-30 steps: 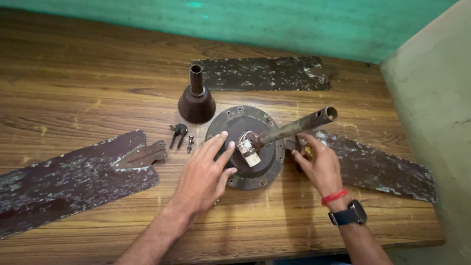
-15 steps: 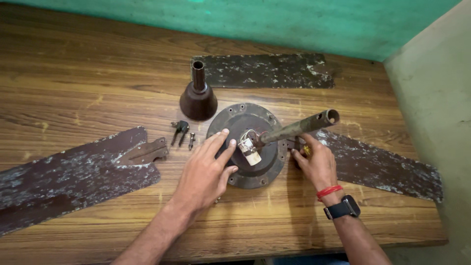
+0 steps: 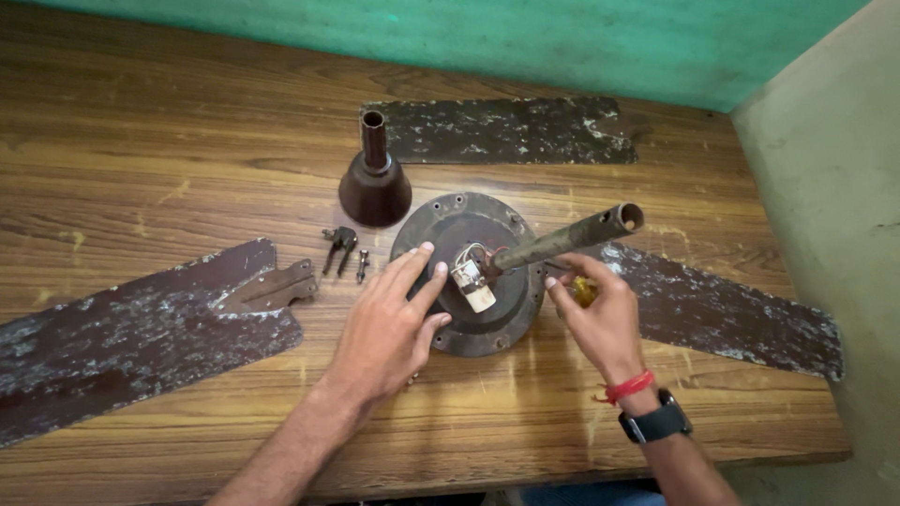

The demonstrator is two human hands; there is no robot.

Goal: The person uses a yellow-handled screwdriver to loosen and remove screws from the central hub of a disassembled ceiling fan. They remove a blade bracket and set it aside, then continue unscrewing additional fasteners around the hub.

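Note:
A round dark fan motor (image 3: 487,319) lies flat on the wooden table (image 3: 141,159), with a rusty down-rod pipe (image 3: 572,234) slanting up from its centre and a small white capacitor with wires (image 3: 472,281) beside the rod's base. My left hand (image 3: 389,323) rests flat on the motor's left side, fingers spread. At the motor's right rim my right hand (image 3: 595,314) has its fingers closed around a small yellow-handled tool (image 3: 585,292), mostly hidden by the fingers.
A dark cone-shaped canopy cup (image 3: 374,183) stands behind the motor. Loose bolts (image 3: 342,245) lie left of it. Three worn fan blades lie around: left (image 3: 131,328), rear (image 3: 497,129), right (image 3: 722,314). A wall (image 3: 825,206) borders the table's right edge.
My right hand has shifted slightly at the motor's right rim. The left hand stays on the motor.

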